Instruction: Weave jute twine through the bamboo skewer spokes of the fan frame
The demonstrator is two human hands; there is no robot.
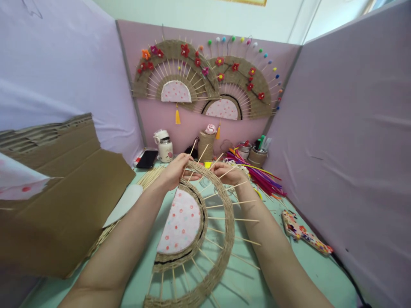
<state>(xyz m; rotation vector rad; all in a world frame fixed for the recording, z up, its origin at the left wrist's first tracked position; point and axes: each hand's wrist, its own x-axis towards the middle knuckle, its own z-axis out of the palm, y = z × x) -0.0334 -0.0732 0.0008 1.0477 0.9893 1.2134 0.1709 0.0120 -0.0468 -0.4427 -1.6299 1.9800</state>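
Currently holding fan point(193, 222) over table point(324, 273), between 2 forearms point(131, 239).
Clamped on far end with fingers of left hand point(179, 170); at outer rim with right hand point(230, 173), can't tell if gripping. Running lengthwise from there toward body, straight edge left; nearer left hand.

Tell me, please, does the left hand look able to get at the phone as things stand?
Probably yes: the phone looks near the left hand, and only low-lying sticks seem to be between them. But this hand appears to hold the fan, so it should first let go.
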